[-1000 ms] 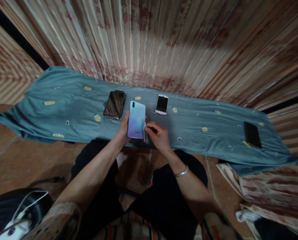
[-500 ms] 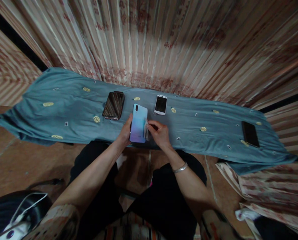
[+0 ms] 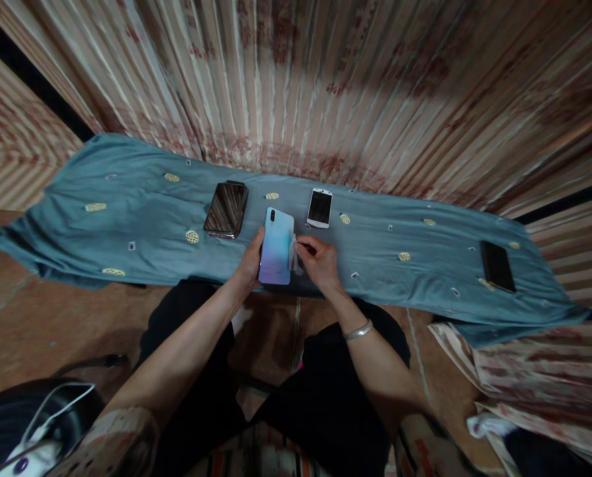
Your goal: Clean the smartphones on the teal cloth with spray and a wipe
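A blue-to-purple phone [image 3: 276, 248] is tilted back side up, its camera strip at the top left. My left hand [image 3: 251, 260] grips it along its left edge. At its right edge my right hand [image 3: 319, 260] pinches a thin whitish, see-through piece [image 3: 295, 257], which hangs down beside the phone. Just beyond, a white phone with a dark screen [image 3: 319, 208] lies on the blue-green cloth [image 3: 370, 248]. Left of my hands rests a stack of dark, glossy phones [image 3: 226, 209].
Another dark phone [image 3: 497, 265] lies at the cloth's right end. A pleated curtain [image 3: 296, 86] hangs behind the cloth. At the lower left, a white device with a cable [image 3: 32, 457] sits on a round black object [image 3: 77, 414].
My right hand has shifted slightly up and to the right, and the whitish piece now stands out more from the phone's edge. The phone has moved very slightly.
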`<action>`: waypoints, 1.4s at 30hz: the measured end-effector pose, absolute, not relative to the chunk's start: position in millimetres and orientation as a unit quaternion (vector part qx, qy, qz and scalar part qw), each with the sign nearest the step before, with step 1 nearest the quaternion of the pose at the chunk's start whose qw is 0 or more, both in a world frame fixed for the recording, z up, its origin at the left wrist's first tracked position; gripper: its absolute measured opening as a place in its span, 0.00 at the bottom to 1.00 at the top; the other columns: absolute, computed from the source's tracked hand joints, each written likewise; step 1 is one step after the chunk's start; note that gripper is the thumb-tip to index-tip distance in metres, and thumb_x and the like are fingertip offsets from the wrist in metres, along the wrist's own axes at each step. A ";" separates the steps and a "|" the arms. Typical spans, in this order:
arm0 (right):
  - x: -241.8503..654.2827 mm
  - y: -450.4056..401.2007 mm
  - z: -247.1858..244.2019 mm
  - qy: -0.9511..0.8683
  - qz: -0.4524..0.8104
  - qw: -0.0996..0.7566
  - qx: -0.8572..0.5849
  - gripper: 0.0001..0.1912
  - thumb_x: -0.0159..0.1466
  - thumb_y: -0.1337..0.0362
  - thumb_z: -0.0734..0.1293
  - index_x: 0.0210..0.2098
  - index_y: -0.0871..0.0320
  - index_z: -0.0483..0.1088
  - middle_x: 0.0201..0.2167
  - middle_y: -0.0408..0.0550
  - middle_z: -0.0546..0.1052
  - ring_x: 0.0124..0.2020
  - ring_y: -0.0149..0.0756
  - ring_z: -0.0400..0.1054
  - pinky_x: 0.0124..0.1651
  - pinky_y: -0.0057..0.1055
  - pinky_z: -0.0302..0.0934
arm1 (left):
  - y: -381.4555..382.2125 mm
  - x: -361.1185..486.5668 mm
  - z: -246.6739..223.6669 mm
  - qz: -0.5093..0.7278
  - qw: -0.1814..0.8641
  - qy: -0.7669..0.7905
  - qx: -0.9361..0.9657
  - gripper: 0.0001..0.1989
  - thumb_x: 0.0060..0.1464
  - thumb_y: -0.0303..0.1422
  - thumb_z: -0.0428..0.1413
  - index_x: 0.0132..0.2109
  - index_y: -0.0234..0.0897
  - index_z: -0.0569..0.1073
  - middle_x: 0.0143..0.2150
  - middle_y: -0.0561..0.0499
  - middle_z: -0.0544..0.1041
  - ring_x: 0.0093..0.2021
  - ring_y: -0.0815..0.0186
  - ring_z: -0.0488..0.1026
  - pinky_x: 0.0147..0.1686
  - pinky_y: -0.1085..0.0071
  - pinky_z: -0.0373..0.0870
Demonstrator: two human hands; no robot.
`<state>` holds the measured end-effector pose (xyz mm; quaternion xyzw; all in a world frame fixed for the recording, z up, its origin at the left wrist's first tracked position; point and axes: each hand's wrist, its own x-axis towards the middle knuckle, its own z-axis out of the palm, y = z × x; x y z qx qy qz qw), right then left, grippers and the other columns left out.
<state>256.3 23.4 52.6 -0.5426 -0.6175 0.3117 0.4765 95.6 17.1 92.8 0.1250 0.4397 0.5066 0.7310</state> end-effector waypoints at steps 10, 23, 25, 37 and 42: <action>263.9 39.6 51.5 -0.589 0.297 0.489 -0.571 0.08 0.62 0.60 0.70 0.36 0.54 0.83 0.34 0.44 0.86 0.36 0.42 0.79 0.46 0.37 0.72 | 9.2 95.1 87.5 0.445 0.769 0.439 0.134 0.25 0.74 0.45 0.48 0.62 0.31 0.78 0.38 0.42 0.88 0.34 0.55 0.87 0.39 0.63 0.85; 266.1 41.4 53.9 -0.658 0.191 0.479 -0.549 0.11 0.66 0.64 0.66 0.41 0.52 0.81 0.48 0.49 0.86 0.52 0.45 0.79 0.61 0.42 0.70 | 0.6 99.8 91.2 0.417 0.779 0.438 0.163 0.27 0.75 0.44 0.47 0.63 0.28 0.77 0.43 0.37 0.88 0.38 0.55 0.87 0.37 0.65 0.84; 264.9 41.7 55.8 -0.671 0.182 0.473 -0.541 0.12 0.67 0.65 0.65 0.43 0.52 0.81 0.49 0.50 0.85 0.54 0.46 0.78 0.63 0.44 0.69 | 0.0 100.7 89.3 0.420 0.776 0.439 0.170 0.26 0.75 0.43 0.47 0.63 0.28 0.77 0.42 0.38 0.88 0.35 0.56 0.86 0.36 0.65 0.84; 249.0 42.8 68.6 -0.736 0.112 0.452 -0.491 0.19 0.73 0.66 0.60 0.51 0.51 0.82 0.54 0.49 0.84 0.56 0.44 0.76 0.66 0.44 0.68 | -1.0 104.0 83.9 0.408 0.759 0.452 0.229 0.24 0.75 0.41 0.46 0.61 0.32 0.79 0.33 0.45 0.86 0.27 0.59 0.82 0.30 0.66 0.80; 248.4 39.4 69.9 -0.773 0.064 0.421 -0.470 0.19 0.72 0.68 0.60 0.51 0.52 0.82 0.55 0.51 0.82 0.56 0.47 0.75 0.65 0.49 0.69 | -0.6 104.9 80.3 0.420 0.753 0.457 0.218 0.20 0.74 0.40 0.49 0.59 0.34 0.80 0.36 0.45 0.87 0.30 0.58 0.83 0.35 0.63 0.82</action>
